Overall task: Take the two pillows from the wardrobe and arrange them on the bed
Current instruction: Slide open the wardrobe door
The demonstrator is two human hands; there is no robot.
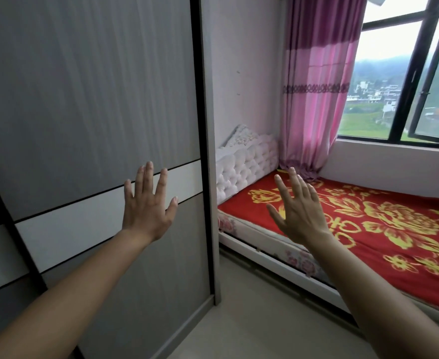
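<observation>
A tall grey wardrobe (pixel 83 99) with sliding doors and a white band fills the left half of the view; its doors are shut and no pillows show. My left hand (pixel 147 206) is raised in front of the wardrobe door, fingers spread, holding nothing. To the right lies the bed (pixel 384 229), covered by a red sheet with yellow flowers and backed by a white tufted headboard (pixel 247 164). My right hand (pixel 300 208) hovers over the bed's near edge, fingers apart and empty.
A pink curtain (pixel 317 86) hangs in the corner beside a dark-framed window (pixel 418 73) above the bed. Pale floor (pixel 252 320) runs between the wardrobe and the bed's white frame.
</observation>
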